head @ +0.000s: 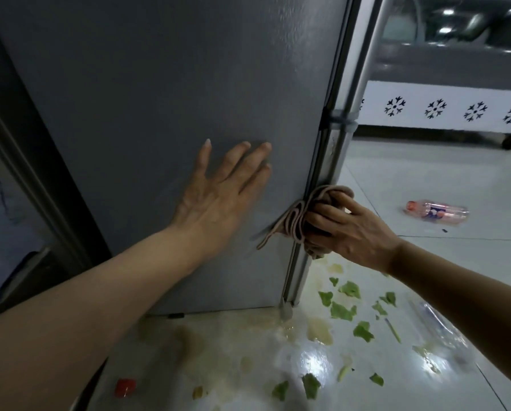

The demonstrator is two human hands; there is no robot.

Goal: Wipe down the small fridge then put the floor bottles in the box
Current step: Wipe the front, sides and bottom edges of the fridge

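Right hand (pixel 349 232) is gripping a bunched pinkish cloth (pixel 301 221), fingers curled round it, and is pressing it against the front corner edge of the small fridge (pixel 165 84), low down on that edge, below the dark band where the two doors are meeting. That edge is running upright, so the next wiping pass is probably going to travel along it, up or down, and the right hand is the one placed for it. Left hand (pixel 218 194) is lying flat and spread on the fridge's grey side panel, holding nothing, just to the panel side of the cloth and apart from it; it looks to be steadying the body. Beyond the fridge's front corner, out on the tiled floor (pixel 426 179), a clear bottle with an orange cap (pixel 436 212) is lying on its side, long axis roughly crosswise, well apart from the cloth. A second clear bottle (pixel 438 324) is lying nearer, partly hidden under the right forearm. Torn green leaves (pixel 343 311) and wet stains are littering the floor at the fridge's foot.
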